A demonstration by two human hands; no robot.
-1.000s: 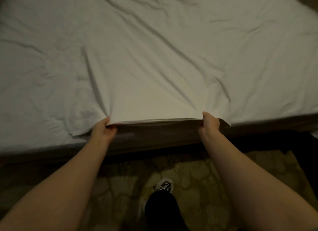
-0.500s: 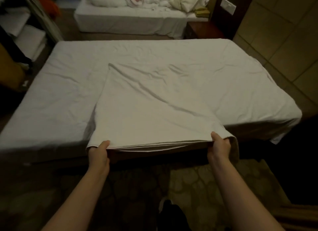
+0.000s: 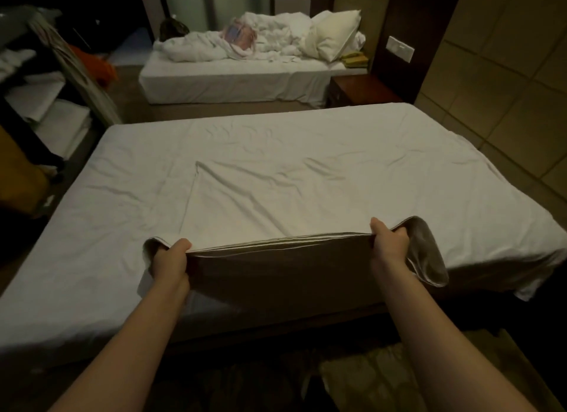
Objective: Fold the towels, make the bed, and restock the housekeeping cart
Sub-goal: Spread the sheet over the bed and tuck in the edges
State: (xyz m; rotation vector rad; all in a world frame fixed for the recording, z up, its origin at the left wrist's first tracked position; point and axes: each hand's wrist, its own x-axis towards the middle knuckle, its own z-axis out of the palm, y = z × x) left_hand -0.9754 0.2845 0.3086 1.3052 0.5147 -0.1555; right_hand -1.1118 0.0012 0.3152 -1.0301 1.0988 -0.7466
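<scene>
Gripping the layered near hem of a folded white sheet [image 3: 276,209], the left hand [image 3: 170,259] and right hand [image 3: 388,243] curl tightly round it, arms outstretched, holding it raised over the foot of the bed [image 3: 92,227]; its soft, creased cloth tapers toward the bed's middle.

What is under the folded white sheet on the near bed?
The folded white sheet lies on the bed's wrinkled white bedsheet. The left hand and right hand grip its lifted near edge; underneath there is shadow, nothing discernible.
</scene>
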